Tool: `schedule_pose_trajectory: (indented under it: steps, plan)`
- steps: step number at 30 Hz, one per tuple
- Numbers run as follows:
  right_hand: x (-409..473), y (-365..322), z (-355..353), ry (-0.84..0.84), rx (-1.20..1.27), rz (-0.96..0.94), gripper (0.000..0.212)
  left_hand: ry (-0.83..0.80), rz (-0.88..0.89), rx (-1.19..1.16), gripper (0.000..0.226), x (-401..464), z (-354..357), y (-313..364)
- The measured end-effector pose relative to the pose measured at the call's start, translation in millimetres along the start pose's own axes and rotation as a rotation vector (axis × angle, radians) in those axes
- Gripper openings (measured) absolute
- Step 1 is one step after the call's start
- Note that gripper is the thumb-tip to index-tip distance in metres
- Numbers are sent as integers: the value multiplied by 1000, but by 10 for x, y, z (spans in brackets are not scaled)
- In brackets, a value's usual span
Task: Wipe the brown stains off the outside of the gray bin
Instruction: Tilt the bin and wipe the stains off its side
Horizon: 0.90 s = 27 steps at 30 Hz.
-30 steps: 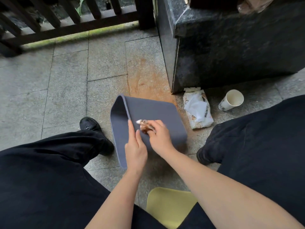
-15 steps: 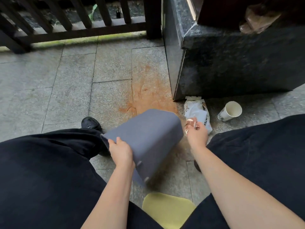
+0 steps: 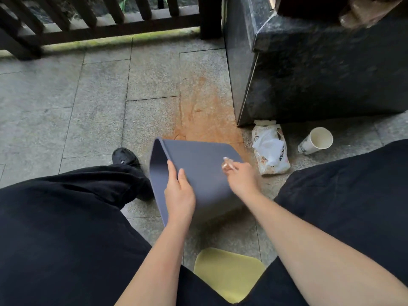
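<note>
Bin: gray rectangular plastic bin point(image 3: 198, 173) lies tipped on its side on the stone-tile floor point(image 3: 66, 107) between my knees, open mouth facing left, one broad outer wall turned up toward me, I judge so the wall can be reached for wiping.
Left hand: my left hand point(image 3: 179, 193) rests on that upper wall near the rim, fingers point(image 3: 171, 167) fairly straight and pressing flat; I judge it steadies the bin against the rubbing.
Right hand: my right hand point(image 3: 241, 178) pinches a small crumpled, brown-soiled wipe point(image 3: 227, 165) in curled fingers, holding it against the wall's far right edge.
Stains: I see no brown marks on the upturned wall; other walls are hidden.
Floor patch: orange-brown stain point(image 3: 205, 120) on the tiles just beyond the bin.
Supplies: white soft pack of wet wipes point(image 3: 270, 149) lies just right of the bin, within reach; a tipped white paper cup point(image 3: 315, 140) lies farther right.
</note>
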State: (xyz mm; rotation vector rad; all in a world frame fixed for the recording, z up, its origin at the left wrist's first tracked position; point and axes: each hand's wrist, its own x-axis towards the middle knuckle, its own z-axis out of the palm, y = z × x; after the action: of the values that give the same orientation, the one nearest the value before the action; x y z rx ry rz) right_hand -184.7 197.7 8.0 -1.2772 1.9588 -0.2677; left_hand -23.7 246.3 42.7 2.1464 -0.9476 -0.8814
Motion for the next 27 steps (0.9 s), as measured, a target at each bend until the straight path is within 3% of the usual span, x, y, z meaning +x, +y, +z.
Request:
schedule_pose_trajectory:
  steps: [4, 8, 13, 16, 20, 27]
  plan:
    - [-571, -371, 255, -28, 109, -316, 17, -48, 61, 26, 51, -40, -32, 61]
    - [-720, -421, 286, -30, 250, -335, 17, -27, 17, 6, 50, 16, -60, 54]
    - [-630, -360, 306, -29, 173, -419, 17, -25, 10, -34, 50, 26, -84, 13]
    - [-353, -230, 274, -2, 130, -335, 14, -20, 4, -34, 50, 28, -86, 5]
    - [82, 88, 144, 67, 46, -66, 16, -38, 6, -24, 50, 23, -45, -4]
    - [344, 402, 103, 131, 95, 257, 19, -85, 73, -32, 50, 11, -44, 13]
